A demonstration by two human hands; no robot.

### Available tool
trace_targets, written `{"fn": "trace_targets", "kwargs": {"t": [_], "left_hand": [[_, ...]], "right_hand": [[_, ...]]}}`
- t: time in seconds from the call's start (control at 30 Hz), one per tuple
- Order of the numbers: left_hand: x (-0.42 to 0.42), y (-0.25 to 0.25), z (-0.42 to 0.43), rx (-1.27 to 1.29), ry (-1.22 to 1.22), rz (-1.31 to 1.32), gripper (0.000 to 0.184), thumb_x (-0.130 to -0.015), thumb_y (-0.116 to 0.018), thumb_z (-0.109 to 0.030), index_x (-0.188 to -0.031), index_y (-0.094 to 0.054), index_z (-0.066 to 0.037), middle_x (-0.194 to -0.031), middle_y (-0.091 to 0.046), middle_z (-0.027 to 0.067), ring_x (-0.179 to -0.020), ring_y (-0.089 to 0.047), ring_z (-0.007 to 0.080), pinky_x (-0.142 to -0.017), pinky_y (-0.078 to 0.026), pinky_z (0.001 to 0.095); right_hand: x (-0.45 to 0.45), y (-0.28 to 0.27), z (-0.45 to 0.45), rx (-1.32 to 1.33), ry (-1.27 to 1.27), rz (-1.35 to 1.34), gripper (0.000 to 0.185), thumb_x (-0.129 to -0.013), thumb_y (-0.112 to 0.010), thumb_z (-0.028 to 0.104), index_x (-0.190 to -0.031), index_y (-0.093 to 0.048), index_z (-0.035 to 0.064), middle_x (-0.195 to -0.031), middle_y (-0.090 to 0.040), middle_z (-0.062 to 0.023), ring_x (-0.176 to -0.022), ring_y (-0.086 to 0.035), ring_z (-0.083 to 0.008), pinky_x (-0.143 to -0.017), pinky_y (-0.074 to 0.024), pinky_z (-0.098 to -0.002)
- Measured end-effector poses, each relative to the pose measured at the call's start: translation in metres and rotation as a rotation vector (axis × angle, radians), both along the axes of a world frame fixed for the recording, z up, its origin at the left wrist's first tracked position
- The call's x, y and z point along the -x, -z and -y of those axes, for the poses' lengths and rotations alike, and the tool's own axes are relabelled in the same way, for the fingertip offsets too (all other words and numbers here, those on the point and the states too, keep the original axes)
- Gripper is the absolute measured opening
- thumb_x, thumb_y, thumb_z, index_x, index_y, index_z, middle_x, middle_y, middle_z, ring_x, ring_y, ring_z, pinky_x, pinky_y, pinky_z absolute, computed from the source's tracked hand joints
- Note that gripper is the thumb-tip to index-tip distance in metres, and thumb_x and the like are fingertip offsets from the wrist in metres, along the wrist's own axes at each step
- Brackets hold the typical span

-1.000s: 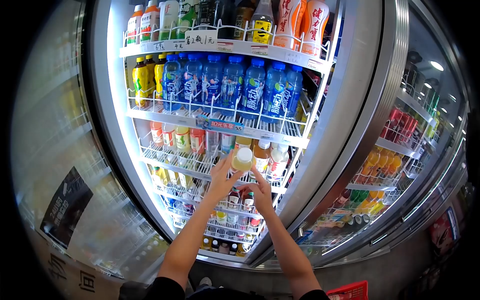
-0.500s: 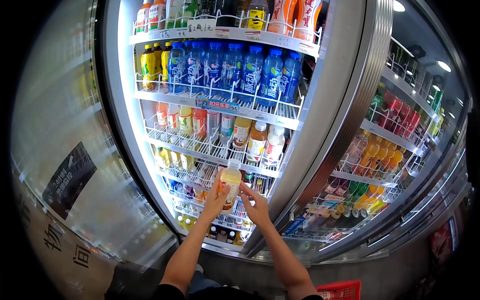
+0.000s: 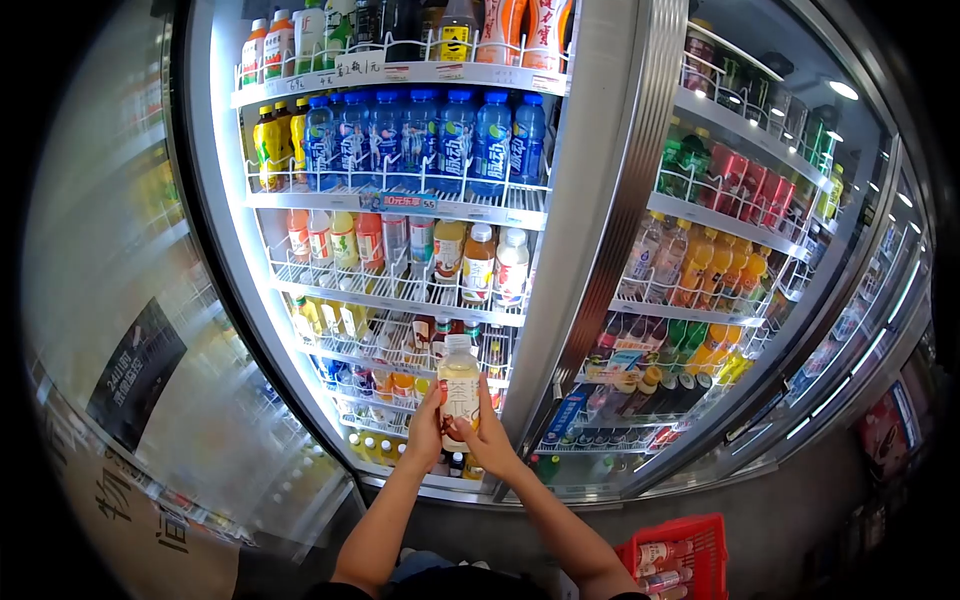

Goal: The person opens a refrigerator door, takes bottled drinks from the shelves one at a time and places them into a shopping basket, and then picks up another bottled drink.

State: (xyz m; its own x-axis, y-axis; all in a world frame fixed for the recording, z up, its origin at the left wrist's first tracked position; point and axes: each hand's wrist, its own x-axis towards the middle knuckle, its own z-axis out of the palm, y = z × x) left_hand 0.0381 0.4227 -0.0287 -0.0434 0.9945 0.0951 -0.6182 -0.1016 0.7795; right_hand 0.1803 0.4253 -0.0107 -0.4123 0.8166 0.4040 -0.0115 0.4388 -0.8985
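Between my two hands stands a drink bottle [image 3: 459, 392], upright, with a white cap, pale yellow contents and a cream label turned towards me. My left hand [image 3: 426, 436] is wrapped round its left side. From the right, my right hand [image 3: 489, 436] grips the bottle with the thumb across the lower label. Behind it, inside the lit fridge, a wire shelf [image 3: 400, 297] carries a row of juice and tea bottles [image 3: 477, 268].
Blue drink bottles [image 3: 420, 135] fill a higher shelf. A fridge door [image 3: 120, 300] stands open on the left. Another glass-fronted fridge [image 3: 700, 300] holds more drinks on the right. On the floor at lower right, a red basket [image 3: 712, 555] contains several bottles [image 3: 664, 553].
My right hand has closed onto the bottle, whose label now faces me. The view has swung right, so the fridge appears further left and more of the red basket shows.
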Motion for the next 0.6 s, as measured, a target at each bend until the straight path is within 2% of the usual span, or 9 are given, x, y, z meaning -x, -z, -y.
{"fn": "trace_targets", "kwargs": {"t": [0.07, 0.13, 0.2, 0.27, 0.33, 0.4, 0.47, 0.53, 0.6], "left_hand": [[-0.003, 0.003, 0.005, -0.004, 0.032, 0.006, 0.05, -0.103, -0.041, -0.029, -0.148, -0.034, -0.008, -0.135, -0.052, 0.0051, -0.116, -0.054, 0.0135, -0.095, -0.043, 0.0257], [-0.004, -0.005, 0.024, 0.009, 0.067, -0.038, 0.05, -0.103, -0.041, -0.026, -0.149, -0.032, -0.008, -0.134, -0.052, 0.0053, -0.116, -0.054, 0.0133, -0.095, -0.043, 0.0263], [0.0, 0.001, 0.037, 0.078, 0.055, -0.08, 0.051, -0.102, -0.042, -0.024, -0.149, -0.031, -0.01, -0.132, -0.053, 0.0061, -0.115, -0.053, 0.0145, -0.093, -0.044, 0.0282], [0.004, 0.008, 0.049, 0.098, 0.083, -0.153, 0.052, -0.099, -0.049, -0.028, -0.147, -0.034, -0.012, -0.129, -0.055, 0.004, -0.108, -0.056, 0.0147, -0.085, -0.045, 0.0272], [0.006, 0.014, 0.058, 0.111, 0.09, -0.18, 0.052, -0.1, -0.048, -0.027, -0.147, -0.034, -0.013, -0.131, -0.054, 0.0049, -0.109, -0.056, 0.016, -0.086, -0.046, 0.0286], [0.006, 0.02, 0.065, 0.08, 0.131, -0.157, 0.053, -0.1, -0.047, -0.026, -0.149, -0.032, -0.013, -0.131, -0.054, 0.006, -0.11, -0.056, 0.0157, -0.089, -0.046, 0.0297], [0.006, 0.014, 0.079, 0.103, 0.168, -0.189, 0.054, -0.1, -0.047, -0.025, -0.15, -0.031, -0.013, -0.131, -0.054, 0.0065, -0.111, -0.056, 0.0156, -0.09, -0.046, 0.03], [0.007, 0.017, 0.093, 0.133, 0.203, -0.216, 0.055, -0.1, -0.048, -0.024, -0.151, -0.029, -0.014, -0.131, -0.054, 0.0071, -0.111, -0.056, 0.0156, -0.092, -0.046, 0.0303], [0.009, 0.03, 0.106, 0.13, 0.265, -0.286, 0.055, -0.101, -0.048, -0.021, -0.152, -0.029, -0.014, -0.123, -0.054, 0.0038, -0.1, -0.053, 0.0092, -0.082, -0.045, 0.023]], "right_hand": [[-0.005, 0.001, 0.011, 0.042, -0.018, 0.018, 0.08, -0.096, -0.047, 0.009, -0.153, 0.008, 0.0026, -0.146, -0.034, -0.0195, -0.129, -0.042, -0.0229, -0.107, -0.0337, -0.0326], [-0.005, 0.011, 0.02, -0.039, 0.041, 0.023, 0.079, -0.097, -0.046, 0.009, -0.153, 0.008, 0.0021, -0.146, -0.034, -0.0191, -0.128, -0.042, -0.023, -0.107, -0.0344, -0.0315], [-0.008, 0.018, 0.036, 0.026, 0.046, -0.052, 0.078, -0.097, -0.049, 0.011, -0.153, 0.004, 0.0019, -0.133, -0.048, -0.018, -0.114, -0.054, -0.0214, -0.099, -0.0425, -0.0314], [-0.009, 0.019, 0.054, 0.111, 0.038, -0.077, 0.077, -0.098, -0.048, 0.01, -0.154, 0.004, 0.0036, -0.13, -0.05, -0.0175, -0.11, -0.056, -0.0204, -0.096, -0.045, -0.0306], [-0.008, 0.023, 0.067, 0.139, 0.083, -0.034, 0.077, -0.097, -0.049, 0.01, -0.154, 0.004, 0.0047, -0.127, -0.052, -0.0173, -0.106, -0.058, -0.0204, -0.094, -0.0465, -0.0309], [-0.006, 0.029, 0.079, 0.136, 0.122, -0.036, 0.078, -0.097, -0.05, 0.012, -0.154, 0.003, 0.0043, -0.128, -0.053, -0.0188, -0.108, -0.059, -0.0218, -0.093, -0.0469, -0.0313], [-0.005, 0.043, 0.088, -0.041, 0.273, 0.086, 0.078, -0.097, -0.051, 0.015, -0.154, 0.002, 0.0042, -0.132, -0.052, -0.021, -0.11, -0.06, -0.0233, -0.092, -0.0481, -0.0316], [-0.008, 0.044, 0.11, 0.085, 0.269, 0.07, 0.079, -0.097, -0.052, 0.016, -0.154, 0.002, 0.0042, -0.135, -0.049, -0.0227, -0.113, -0.06, -0.025, -0.093, -0.0477, -0.0322], [-0.008, 0.051, 0.13, 0.167, 0.255, -0.031, 0.081, -0.096, -0.054, 0.016, -0.154, 0.003, 0.0044, -0.135, -0.05, -0.0224, -0.113, -0.06, -0.0249, -0.094, -0.047, -0.0323]]}}
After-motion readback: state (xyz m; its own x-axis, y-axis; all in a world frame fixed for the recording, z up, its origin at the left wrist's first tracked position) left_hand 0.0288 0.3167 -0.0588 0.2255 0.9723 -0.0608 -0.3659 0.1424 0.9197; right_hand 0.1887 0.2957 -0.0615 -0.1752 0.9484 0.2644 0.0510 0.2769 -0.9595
